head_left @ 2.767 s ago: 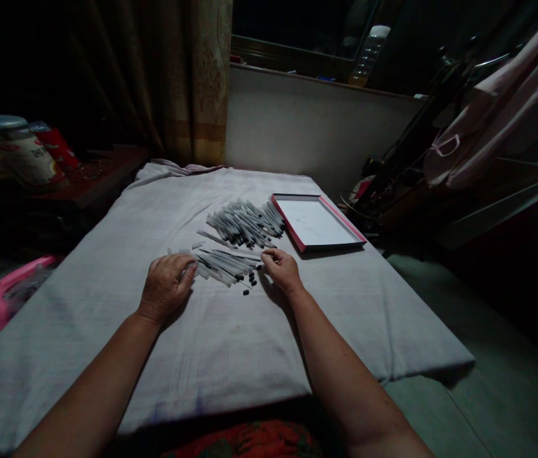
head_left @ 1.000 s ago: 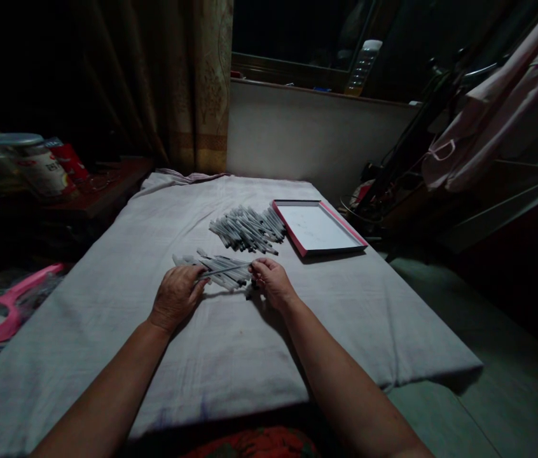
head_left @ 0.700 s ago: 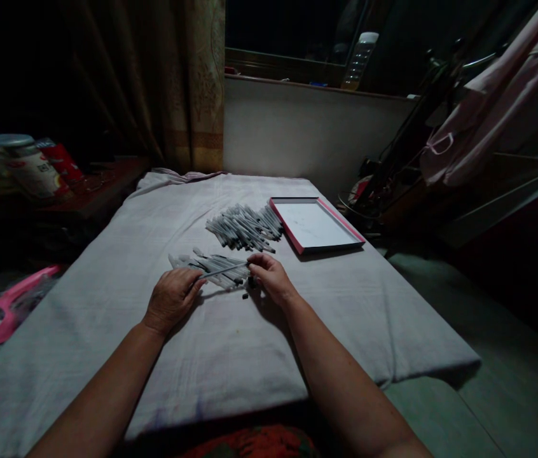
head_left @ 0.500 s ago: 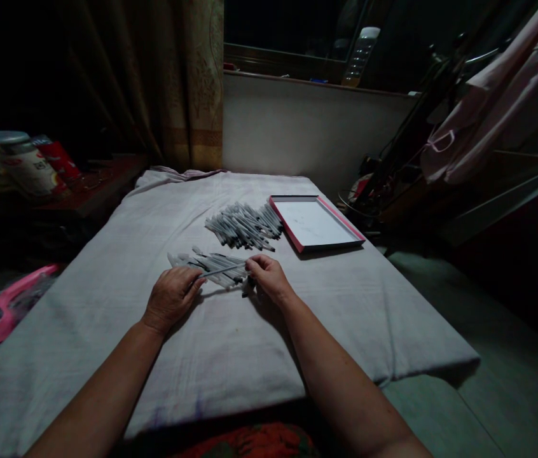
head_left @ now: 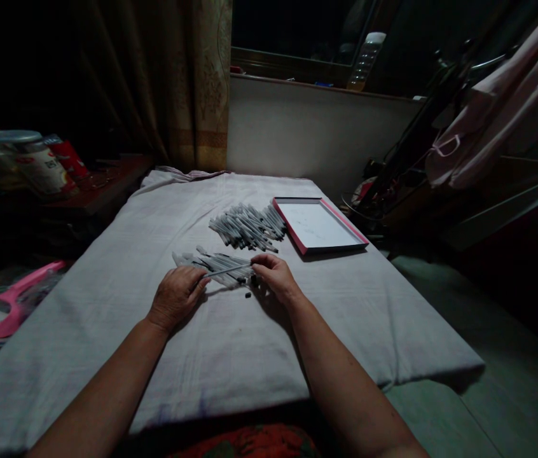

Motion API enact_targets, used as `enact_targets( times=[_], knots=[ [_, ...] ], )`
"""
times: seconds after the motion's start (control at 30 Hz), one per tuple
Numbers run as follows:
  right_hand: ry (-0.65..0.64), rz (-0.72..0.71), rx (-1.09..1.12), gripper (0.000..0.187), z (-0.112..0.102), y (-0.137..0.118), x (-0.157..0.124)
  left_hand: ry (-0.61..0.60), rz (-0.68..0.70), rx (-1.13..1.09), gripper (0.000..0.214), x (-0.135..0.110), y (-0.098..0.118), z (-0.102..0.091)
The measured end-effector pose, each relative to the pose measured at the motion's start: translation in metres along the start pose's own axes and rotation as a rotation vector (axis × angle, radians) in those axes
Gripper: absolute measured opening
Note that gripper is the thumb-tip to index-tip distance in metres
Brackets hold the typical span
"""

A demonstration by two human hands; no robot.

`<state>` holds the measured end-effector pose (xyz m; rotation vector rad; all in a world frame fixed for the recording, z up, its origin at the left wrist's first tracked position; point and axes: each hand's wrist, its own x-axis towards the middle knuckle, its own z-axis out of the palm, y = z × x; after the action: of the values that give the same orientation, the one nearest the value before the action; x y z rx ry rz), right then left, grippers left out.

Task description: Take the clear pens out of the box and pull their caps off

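Note:
A slim greyish pen [head_left: 228, 271] stretches between my two hands, slightly higher at its right end. My left hand [head_left: 179, 294] is closed round its left end. At the other end, the thumb and fingers of my right hand [head_left: 273, 275] pinch the pen. Under and behind it lies a loose pile of translucent pens [head_left: 216, 261], some with dark tips. A small black piece, perhaps a cap [head_left: 248, 294], rests on the cloth just below my right fingers. Farther back is a larger heap of similar pens [head_left: 245, 226] with black ends.
A shallow red-edged box lid [head_left: 303, 247] with a white inside stands right of the larger heap. Pale cloth [head_left: 240, 356] covers the table. Jars [head_left: 42, 168] stand on a dark side table at left, above a pink plastic handle [head_left: 14, 299].
The view has shifted a little, so everything sits slightly farther right. Both hands stay on the pen. The small black piece now shows clear of my right fingers.

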<state>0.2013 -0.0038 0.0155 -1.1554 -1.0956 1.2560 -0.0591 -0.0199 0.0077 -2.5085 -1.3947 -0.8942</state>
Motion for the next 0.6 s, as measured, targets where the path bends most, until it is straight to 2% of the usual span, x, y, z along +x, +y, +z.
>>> enact_targets(
  times=[0.2,0.37,0.6],
  knots=[
    [0.132,-0.041,-0.034,0.03,-0.017,0.002,0.011,-0.008,0.0,0.0,0.046,0.0,-0.001,-0.002],
    [0.258,-0.075,-0.091,0.025,-0.027,0.008,0.021,-0.009,-0.012,0.003,0.045,0.0,-0.002,0.0],
    [0.404,-0.048,-0.062,0.032,-0.039,0.007,0.025,0.027,-0.099,0.031,0.042,-0.002,-0.007,0.005]
  ],
)
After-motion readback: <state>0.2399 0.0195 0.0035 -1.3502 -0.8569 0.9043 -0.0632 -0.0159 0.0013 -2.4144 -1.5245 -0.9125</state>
